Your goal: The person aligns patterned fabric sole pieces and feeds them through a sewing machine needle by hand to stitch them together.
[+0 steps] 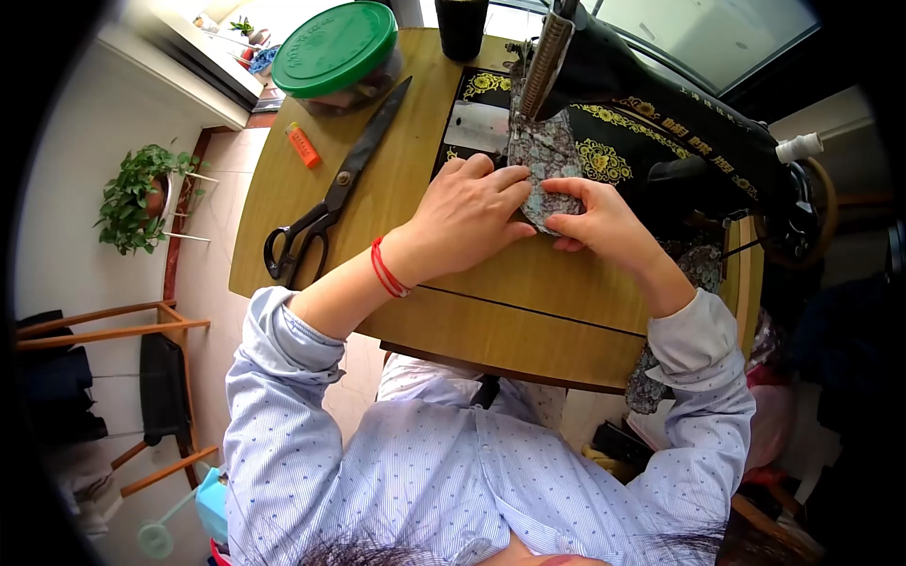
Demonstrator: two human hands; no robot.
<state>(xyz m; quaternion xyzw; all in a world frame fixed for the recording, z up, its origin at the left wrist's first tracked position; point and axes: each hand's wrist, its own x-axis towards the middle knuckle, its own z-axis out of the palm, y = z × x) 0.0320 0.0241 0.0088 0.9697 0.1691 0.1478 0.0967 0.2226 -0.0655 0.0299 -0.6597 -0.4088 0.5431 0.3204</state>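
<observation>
A strip of grey patterned fabric [550,156] lies on the bed of a black sewing machine [651,104], running under its needle area. My left hand [469,209] rests on the fabric's left edge, fingers extended and thumb apart. At the fabric's near end, my right hand [604,219] pinches the edge between thumb and fingers. The needle and presser foot are hard to make out behind the machine's head. More of the similar patterned fabric [647,382] hangs over the table's front edge, beneath my right forearm.
Large black-handled scissors [342,179] lie on the wooden table [377,241], left of my hands. Beside them are an orange lighter-like object [303,145] and a green-lidded tub [337,49]. A dark cup [461,28] stands behind; a handwheel [816,212] is at right.
</observation>
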